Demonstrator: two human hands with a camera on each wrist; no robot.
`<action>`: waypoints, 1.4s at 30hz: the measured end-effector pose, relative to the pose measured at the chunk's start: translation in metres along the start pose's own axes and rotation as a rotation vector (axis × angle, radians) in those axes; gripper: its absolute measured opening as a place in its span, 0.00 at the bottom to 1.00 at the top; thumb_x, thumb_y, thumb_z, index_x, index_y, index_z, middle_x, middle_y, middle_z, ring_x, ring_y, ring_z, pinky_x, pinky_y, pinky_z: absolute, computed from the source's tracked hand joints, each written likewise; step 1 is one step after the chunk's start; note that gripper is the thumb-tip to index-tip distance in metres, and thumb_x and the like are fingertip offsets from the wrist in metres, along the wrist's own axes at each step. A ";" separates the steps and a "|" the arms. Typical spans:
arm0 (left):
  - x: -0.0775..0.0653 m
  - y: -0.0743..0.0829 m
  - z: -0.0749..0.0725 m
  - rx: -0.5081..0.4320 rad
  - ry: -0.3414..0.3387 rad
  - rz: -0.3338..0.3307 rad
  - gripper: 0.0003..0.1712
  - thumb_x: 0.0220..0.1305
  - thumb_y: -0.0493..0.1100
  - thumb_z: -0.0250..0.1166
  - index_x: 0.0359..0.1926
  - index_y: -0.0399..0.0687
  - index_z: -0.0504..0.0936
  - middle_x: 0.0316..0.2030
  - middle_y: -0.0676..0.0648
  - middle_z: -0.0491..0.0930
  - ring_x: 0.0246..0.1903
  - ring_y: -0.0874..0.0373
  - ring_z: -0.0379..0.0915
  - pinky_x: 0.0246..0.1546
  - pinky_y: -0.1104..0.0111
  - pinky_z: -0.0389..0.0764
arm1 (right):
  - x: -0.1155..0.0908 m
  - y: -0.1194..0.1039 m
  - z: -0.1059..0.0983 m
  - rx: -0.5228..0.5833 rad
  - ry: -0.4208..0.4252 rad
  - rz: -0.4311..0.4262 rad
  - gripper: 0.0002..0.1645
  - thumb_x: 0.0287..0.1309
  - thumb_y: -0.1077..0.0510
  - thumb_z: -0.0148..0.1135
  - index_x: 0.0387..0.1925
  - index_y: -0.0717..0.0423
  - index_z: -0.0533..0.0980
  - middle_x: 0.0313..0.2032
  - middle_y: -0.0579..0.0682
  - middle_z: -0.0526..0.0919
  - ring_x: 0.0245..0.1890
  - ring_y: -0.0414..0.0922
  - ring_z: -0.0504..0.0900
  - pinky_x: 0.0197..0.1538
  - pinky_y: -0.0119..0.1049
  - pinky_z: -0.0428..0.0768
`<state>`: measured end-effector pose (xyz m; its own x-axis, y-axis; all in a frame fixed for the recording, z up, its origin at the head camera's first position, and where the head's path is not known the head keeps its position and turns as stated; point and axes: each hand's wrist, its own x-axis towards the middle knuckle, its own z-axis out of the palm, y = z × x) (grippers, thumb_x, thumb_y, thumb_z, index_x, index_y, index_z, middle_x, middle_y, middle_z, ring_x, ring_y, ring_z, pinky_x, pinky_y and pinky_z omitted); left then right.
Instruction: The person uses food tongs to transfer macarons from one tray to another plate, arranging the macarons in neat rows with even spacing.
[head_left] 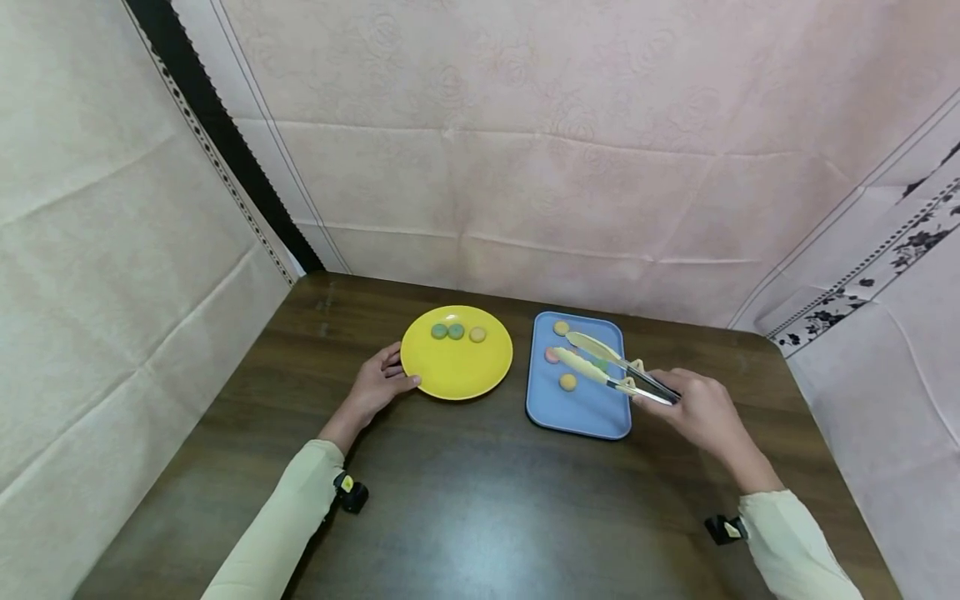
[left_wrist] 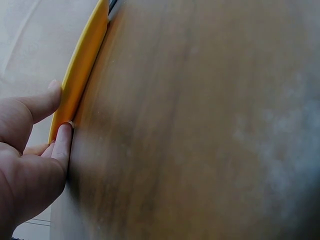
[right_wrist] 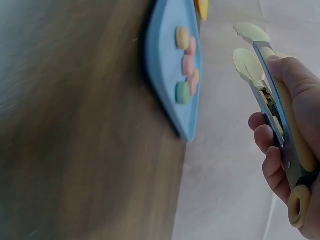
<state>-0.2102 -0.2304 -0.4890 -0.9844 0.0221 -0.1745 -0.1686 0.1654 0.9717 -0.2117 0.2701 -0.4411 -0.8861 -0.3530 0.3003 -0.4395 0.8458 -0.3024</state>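
My left hand (head_left: 378,385) pinches the left rim of a round yellow plate (head_left: 457,375), thumb over the edge and fingers beneath, as the left wrist view shows up close. Two green macarons (head_left: 447,331) and a tan macaron (head_left: 477,334) sit in a row on the plate's far half. In my right hand (head_left: 701,408) is a pair of kitchen tongs (right_wrist: 280,105) with pale yellow tips, which stand apart with nothing between them. The tongs hang over a blue tray (head_left: 577,417) of pink, yellow and green macarons (right_wrist: 187,65); they partly hide some in the head view.
Plate and tray stand side by side near the back of a dark wooden table (head_left: 465,492), a small gap between them. Pale cloth (head_left: 525,167) hangs behind the table and along both sides. Each wrist wears a small black camera (head_left: 351,493).
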 end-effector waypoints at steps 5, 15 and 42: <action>0.008 -0.012 -0.002 -0.007 0.003 -0.005 0.48 0.66 0.31 0.69 0.79 0.35 0.52 0.72 0.31 0.62 0.69 0.37 0.66 0.59 0.62 0.80 | -0.018 0.006 0.002 -0.009 -0.028 0.034 0.32 0.58 0.43 0.75 0.52 0.65 0.84 0.39 0.57 0.88 0.29 0.45 0.78 0.30 0.40 0.75; 0.017 -0.028 -0.005 -0.002 0.013 0.008 0.49 0.66 0.34 0.70 0.80 0.38 0.52 0.73 0.33 0.62 0.68 0.39 0.67 0.57 0.66 0.81 | -0.038 0.008 0.010 -0.043 -0.070 0.043 0.32 0.56 0.42 0.76 0.50 0.65 0.85 0.40 0.58 0.88 0.29 0.45 0.79 0.30 0.43 0.77; 0.017 -0.028 -0.003 0.006 0.017 0.018 0.50 0.66 0.37 0.71 0.80 0.41 0.52 0.73 0.34 0.63 0.68 0.40 0.68 0.58 0.63 0.80 | -0.035 0.014 0.023 -0.026 -0.108 0.044 0.33 0.59 0.41 0.74 0.52 0.66 0.84 0.43 0.62 0.88 0.31 0.46 0.80 0.34 0.47 0.81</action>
<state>-0.2220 -0.2376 -0.5187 -0.9881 0.0084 -0.1538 -0.1502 0.1713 0.9737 -0.1904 0.2844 -0.4769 -0.9158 -0.3551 0.1875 -0.3970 0.8711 -0.2892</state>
